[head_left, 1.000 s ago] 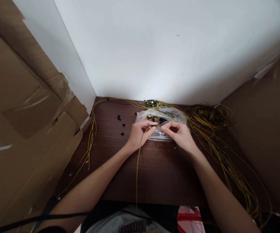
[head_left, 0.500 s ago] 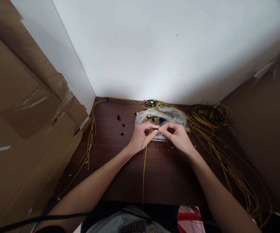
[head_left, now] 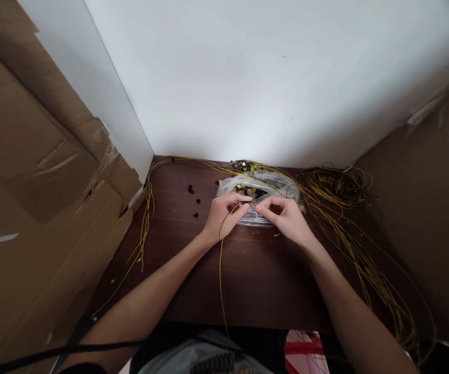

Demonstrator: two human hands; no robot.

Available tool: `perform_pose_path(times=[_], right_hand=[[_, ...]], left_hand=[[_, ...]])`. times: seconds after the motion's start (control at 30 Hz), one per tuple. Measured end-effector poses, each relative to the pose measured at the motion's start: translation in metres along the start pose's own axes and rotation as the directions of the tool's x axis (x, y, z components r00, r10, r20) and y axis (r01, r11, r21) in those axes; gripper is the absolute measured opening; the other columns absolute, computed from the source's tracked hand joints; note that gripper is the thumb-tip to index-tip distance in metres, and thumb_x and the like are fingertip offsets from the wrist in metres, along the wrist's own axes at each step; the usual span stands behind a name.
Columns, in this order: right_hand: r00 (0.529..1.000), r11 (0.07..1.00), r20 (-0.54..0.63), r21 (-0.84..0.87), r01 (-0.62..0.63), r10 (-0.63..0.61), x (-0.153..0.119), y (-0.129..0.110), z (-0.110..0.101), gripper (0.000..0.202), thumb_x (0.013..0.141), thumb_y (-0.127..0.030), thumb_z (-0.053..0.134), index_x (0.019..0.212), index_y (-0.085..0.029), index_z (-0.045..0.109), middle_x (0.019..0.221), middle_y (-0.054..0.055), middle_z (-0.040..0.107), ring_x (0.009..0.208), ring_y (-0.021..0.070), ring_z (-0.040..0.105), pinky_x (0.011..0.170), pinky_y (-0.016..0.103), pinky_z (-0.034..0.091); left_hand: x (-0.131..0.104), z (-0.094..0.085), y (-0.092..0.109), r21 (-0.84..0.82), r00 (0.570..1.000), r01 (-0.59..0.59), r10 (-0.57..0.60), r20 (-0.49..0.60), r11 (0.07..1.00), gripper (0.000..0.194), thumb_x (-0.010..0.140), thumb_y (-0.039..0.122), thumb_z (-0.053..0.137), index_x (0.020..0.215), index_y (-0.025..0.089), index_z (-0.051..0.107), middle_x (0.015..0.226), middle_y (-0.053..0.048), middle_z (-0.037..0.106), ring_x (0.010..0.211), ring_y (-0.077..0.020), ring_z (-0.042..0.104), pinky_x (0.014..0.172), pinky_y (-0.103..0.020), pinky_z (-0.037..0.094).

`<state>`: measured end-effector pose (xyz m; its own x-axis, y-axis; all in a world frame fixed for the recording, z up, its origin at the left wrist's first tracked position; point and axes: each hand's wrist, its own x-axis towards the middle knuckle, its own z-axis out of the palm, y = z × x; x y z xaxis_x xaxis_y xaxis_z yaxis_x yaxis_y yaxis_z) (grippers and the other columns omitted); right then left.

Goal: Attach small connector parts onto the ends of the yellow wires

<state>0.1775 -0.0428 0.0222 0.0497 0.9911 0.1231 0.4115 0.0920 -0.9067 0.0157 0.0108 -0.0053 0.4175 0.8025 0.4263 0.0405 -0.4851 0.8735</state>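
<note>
My left hand (head_left: 225, 212) is closed in a pinch on a small black part at the thumb and fingertips, its kind too small to make out. A yellow wire (head_left: 221, 270) and a thin black wire run out of this grip and hang toward the table's front edge. Just to the right, my right hand (head_left: 281, 214) pinches a short wire end that comes out of the black part. Beneath and behind both hands lies a clear plastic bag (head_left: 228, 186) holding black and yellow parts (head_left: 250, 191).
Several small black pieces (head_left: 190, 189) lie on the dark table (head_left: 271, 280) to the left. Yellow wires (head_left: 146, 223) run along the left and back edges. At right are a coil (head_left: 335, 186) and long loose strands (head_left: 359, 265). Cardboard (head_left: 45, 182) and a white panel (head_left: 248, 78) enclose the table.
My left hand has shifted slightly left with the black part, and a short length of wire now shows between the hands. The hanging yellow wire has swung left.
</note>
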Motion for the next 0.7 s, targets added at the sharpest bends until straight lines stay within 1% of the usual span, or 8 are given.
perform_pose_path(times=[0.13,0.23,0.37,0.57,0.7], right_hand=[[1.0,0.999,0.024,-0.043,0.009,-0.008,0.0001,0.0025,0.0019,0.026,0.073,-0.04,0.06,0.069,-0.014,0.062,0.066,0.003,0.06,0.06,0.0138,0.05,0.056,0.026,0.038],[1.0,0.999,0.019,-0.053,0.008,-0.007,0.0,0.0033,0.0028,0.027,0.073,-0.04,0.06,0.071,-0.014,0.063,0.067,0.004,0.061,0.06,0.014,0.05,0.056,0.026,0.037],[1.0,1.0,0.003,-0.015,-0.002,0.002,-0.0002,0.0008,0.0025,0.028,0.073,-0.041,0.06,0.07,-0.014,0.063,0.065,0.003,0.06,0.058,0.0133,0.049,0.054,0.026,0.037],[1.0,1.0,-0.028,0.006,-0.003,0.003,-0.0005,-0.0019,-0.0018,0.028,0.072,-0.042,0.061,0.069,-0.014,0.063,0.065,0.004,0.061,0.06,0.0144,0.051,0.057,0.027,0.04],[0.999,1.0,-0.047,0.0,-0.014,0.014,-0.0002,-0.0018,-0.0033,0.029,0.071,-0.042,0.062,0.07,-0.014,0.064,0.066,0.004,0.062,0.06,0.0146,0.052,0.057,0.028,0.04]], left_hand=[[-0.0017,0.0036,0.0022,0.026,0.996,-0.013,0.01,0.083,1.0,0.015,0.077,0.019,0.058,0.088,0.015,0.067,0.081,-0.006,0.067,0.074,-0.0156,0.061,0.069,-0.031,0.049],[-0.0016,0.0035,0.0036,0.035,0.995,-0.014,0.011,0.095,0.999,0.015,0.076,0.019,0.059,0.088,0.015,0.067,0.08,-0.006,0.067,0.073,-0.0151,0.06,0.068,-0.03,0.049],[-0.0002,0.0004,0.0038,0.027,0.997,-0.005,0.003,0.075,1.0,0.016,0.076,0.02,0.059,0.089,0.015,0.068,0.08,-0.006,0.067,0.072,-0.0151,0.06,0.067,-0.03,0.049],[0.0023,-0.0047,0.0028,0.003,0.999,0.033,-0.033,-0.031,0.999,0.017,0.075,0.021,0.06,0.09,0.017,0.068,0.09,-0.006,0.069,0.078,-0.0162,0.063,0.074,-0.033,0.051],[0.0031,-0.0056,0.0034,0.013,0.998,0.036,-0.035,-0.057,0.999,0.017,0.075,0.02,0.06,0.09,0.018,0.069,0.091,-0.005,0.069,0.081,-0.016,0.063,0.077,-0.032,0.051]])
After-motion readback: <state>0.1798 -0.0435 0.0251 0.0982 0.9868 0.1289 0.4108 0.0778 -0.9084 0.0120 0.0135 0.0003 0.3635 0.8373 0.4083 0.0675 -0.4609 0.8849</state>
